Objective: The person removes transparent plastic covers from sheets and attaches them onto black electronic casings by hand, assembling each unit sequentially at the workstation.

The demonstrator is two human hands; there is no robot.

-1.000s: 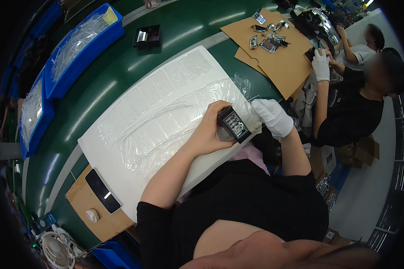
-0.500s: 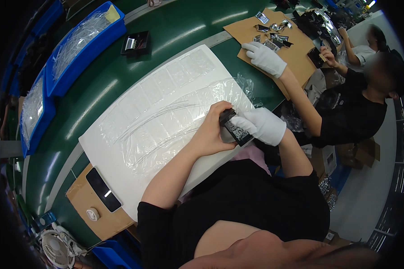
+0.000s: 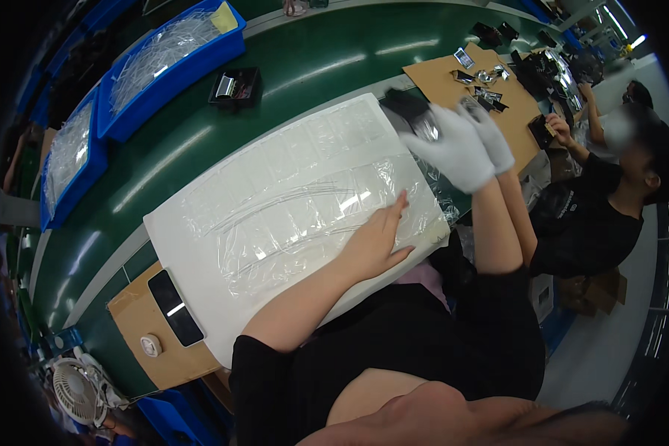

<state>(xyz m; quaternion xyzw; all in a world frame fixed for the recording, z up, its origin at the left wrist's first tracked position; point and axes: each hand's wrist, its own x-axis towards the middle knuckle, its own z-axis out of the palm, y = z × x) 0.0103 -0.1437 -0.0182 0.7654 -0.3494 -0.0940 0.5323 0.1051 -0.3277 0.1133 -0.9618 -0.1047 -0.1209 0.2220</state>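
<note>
My left hand (image 3: 379,241), bare, hovers over or rests on the right part of a clear plastic film sheet (image 3: 275,238). Its fingers are stretched out and it holds nothing. The film, divided into rectangles, lies on a white board (image 3: 223,320). My right hand (image 3: 457,152) wears a white glove and is smeared by motion past the board's far right corner. A black box-like part (image 3: 407,108) with a shiny face is in its fingers, also blurred. Just beside it, partly overlapped, is a co-worker's white-gloved hand (image 3: 494,137).
Blue bins (image 3: 234,41) of clear strips stand at the far left, near a black tray (image 3: 234,88) holding a shiny part. A phone (image 3: 175,306) and a white roll (image 3: 151,345) lie at left. Cardboard (image 3: 431,73) with small shiny parts lies far right, beside a co-worker (image 3: 595,208).
My left hand has let go of the black part and opened over the film. My right hand has carried the part away, up past the board's far right corner. The view has shifted slightly.
</note>
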